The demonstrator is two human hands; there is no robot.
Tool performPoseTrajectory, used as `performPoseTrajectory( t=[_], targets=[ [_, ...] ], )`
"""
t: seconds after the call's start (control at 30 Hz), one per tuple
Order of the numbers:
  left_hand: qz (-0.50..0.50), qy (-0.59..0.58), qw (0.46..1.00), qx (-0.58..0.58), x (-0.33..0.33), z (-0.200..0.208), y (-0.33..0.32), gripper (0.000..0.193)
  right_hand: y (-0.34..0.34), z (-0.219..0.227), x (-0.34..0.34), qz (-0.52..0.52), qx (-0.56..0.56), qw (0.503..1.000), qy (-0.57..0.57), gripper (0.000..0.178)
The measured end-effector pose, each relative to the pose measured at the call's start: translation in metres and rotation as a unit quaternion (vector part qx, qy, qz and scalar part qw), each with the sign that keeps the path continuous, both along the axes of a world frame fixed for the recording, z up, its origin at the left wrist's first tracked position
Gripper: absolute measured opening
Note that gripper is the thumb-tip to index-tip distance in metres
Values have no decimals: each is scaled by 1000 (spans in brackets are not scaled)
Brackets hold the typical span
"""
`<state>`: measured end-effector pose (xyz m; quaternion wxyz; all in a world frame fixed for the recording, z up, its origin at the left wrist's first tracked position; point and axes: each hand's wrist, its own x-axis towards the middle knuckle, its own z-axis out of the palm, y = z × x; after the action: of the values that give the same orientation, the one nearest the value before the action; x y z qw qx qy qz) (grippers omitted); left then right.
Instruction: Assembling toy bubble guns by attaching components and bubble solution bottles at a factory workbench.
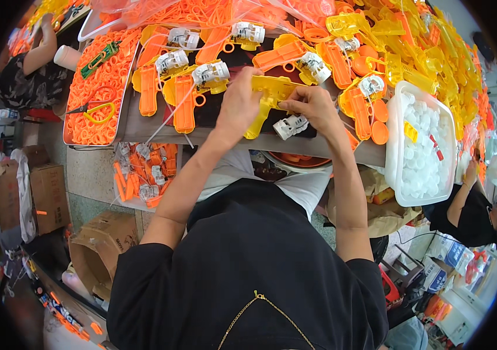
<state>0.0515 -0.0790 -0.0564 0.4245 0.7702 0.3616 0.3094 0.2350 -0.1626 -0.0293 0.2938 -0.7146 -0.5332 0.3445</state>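
A yellow plastic toy gun shell half [273, 87] lies in front of me over the table, its grip pointing down toward my lap. The fingers of my right hand [313, 107] are closed on its right end, thumb and forefinger pinching near the edge. My left hand [240, 106] is at the shell's left side; its fingers are smeared by motion, and whether they grip anything is unclear. Just below my right hand rests a white cylindrical part with dark markings [290, 126]. Several orange-and-yellow toy gun halves fitted with similar white cylinders, such as this one [185, 105], surround my hands.
At left, a tray of small orange rings [94, 87] holds scissors [98, 108] and a green tool [100, 59]. A white tub of translucent caps [423, 146] stands right. Yellow shells [423, 52] are heaped at far right. People sit working on both sides.
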Motion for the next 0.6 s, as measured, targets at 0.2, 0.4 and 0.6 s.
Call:
performPoseTrajectory(
  t=[0.2,0.4,0.6],
  targets=[
    [57,36,964,257,9,-4,-28,10,-5,6,-8,-42,83,996,-12,25],
    [17,54,971,232,14,0,-16,14,-89,25,19,-109,138,944,-277,36],
    [41,129,959,249,33,-1,-12,14,-115,3,13,-81,72,907,-407,44]
  ],
)
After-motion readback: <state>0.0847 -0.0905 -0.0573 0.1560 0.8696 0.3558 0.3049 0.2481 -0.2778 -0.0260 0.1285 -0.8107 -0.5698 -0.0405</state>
